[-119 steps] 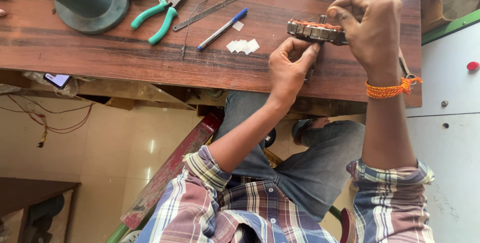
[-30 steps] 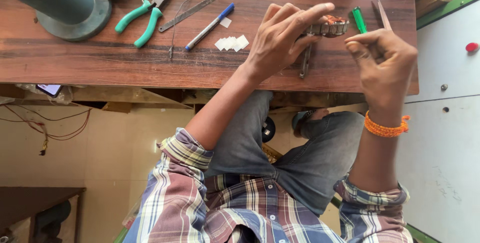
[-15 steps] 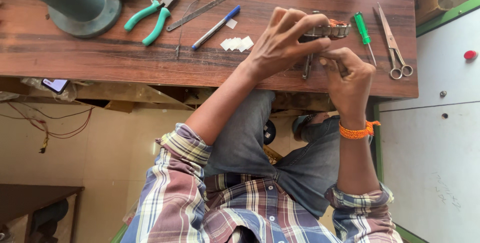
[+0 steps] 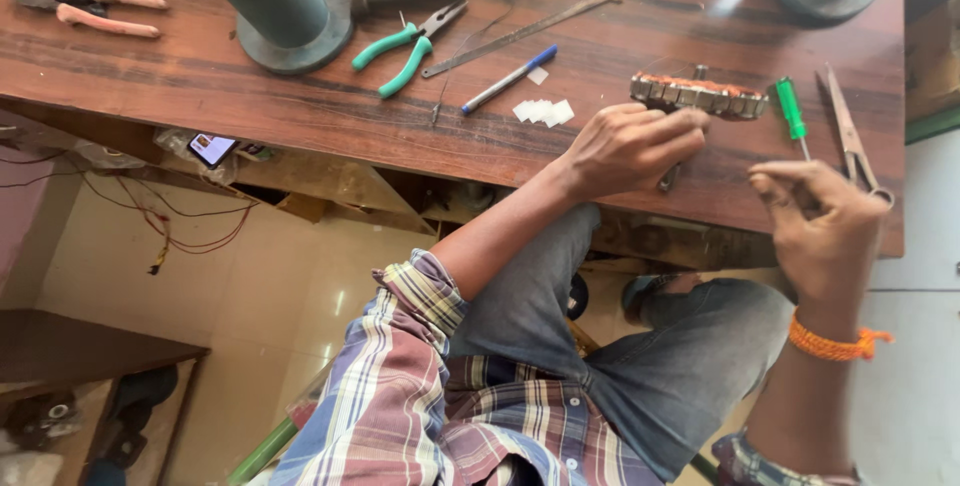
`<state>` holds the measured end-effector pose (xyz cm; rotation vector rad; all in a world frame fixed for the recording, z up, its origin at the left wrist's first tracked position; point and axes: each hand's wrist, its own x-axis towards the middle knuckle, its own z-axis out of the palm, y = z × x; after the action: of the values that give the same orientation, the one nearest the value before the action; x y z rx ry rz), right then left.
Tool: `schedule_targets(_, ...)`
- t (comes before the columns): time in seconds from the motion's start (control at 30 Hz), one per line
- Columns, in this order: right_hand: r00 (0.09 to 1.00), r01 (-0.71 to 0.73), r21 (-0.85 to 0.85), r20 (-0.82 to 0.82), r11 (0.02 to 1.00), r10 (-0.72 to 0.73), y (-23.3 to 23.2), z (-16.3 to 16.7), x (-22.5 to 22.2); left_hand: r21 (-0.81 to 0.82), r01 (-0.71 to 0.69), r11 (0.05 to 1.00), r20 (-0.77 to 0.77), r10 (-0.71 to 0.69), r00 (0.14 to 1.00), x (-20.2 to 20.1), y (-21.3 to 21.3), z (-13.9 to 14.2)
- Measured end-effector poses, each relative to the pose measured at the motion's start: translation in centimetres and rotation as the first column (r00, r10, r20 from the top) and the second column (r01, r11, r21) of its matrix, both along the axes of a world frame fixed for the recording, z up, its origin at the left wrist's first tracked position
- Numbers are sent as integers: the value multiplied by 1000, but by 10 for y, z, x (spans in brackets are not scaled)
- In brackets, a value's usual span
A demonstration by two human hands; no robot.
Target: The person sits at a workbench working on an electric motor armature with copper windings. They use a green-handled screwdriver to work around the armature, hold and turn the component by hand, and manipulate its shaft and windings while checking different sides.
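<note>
On the right half of the worktop (image 4: 200,76), close to the near edge, sits the wound stator ring (image 4: 700,94), and that's where I'm watching. It lies flat on the wood. From up here it reads as a low band whose long axis runs left to right, nearly parallel to the worktop's front edge, with the right end dipping a touch toward me. Copper winding shows along its top, and metal teeth line the side facing me.

The left hand (image 4: 630,146) reaches in with its fingers stretched out. Their tips are laid against the ring's near side; the grip is apart, not closed round the ring. A short dark stub (image 4: 667,182) pokes out below that hand, and I can't tell what it is.

The right hand (image 4: 820,236) hangs off the ring, well clear of it, over the worktop's near edge. Thumb and forefinger are pinched together; if anything thin runs between them, the blur hides it.

How far along? I'd judge the winding looks laid in across the visible slots. How much remains, I can't read from this angle.

Just right of the ring lie a green-handled screwdriver (image 4: 790,111) and scissors (image 4: 850,136), both pointing roughly toward me. To its left lie white paper slips (image 4: 543,111), a blue pen (image 4: 510,78) and green pliers (image 4: 405,51).
</note>
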<state>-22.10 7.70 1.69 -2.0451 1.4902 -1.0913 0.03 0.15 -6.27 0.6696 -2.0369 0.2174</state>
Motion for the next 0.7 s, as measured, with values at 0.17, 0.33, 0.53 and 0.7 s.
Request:
schedule_targets(0.17, 998, -53, -134, -36, 990, 49, -13, 20, 16, 228, 0, 974, -334, 78, 939, -8, 25, 2)
schedule_targets(0.33, 1000, -21, -77, -7, 997, 21, -37, 36, 44, 435, 68, 898, -578, 220, 786, -25, 41, 13)
schedule_targets(0.53, 989, -137, -126, -81, 983, 127, -64, 38, 58, 598, 238, 765, -703, 358, 615, -43, 46, 12)
schedule_targets(0.7, 977, -136, -106, -182, 985, 115, -86, 27, 51, 598, 290, 748, -754, 401, 521, -51, 43, 5)
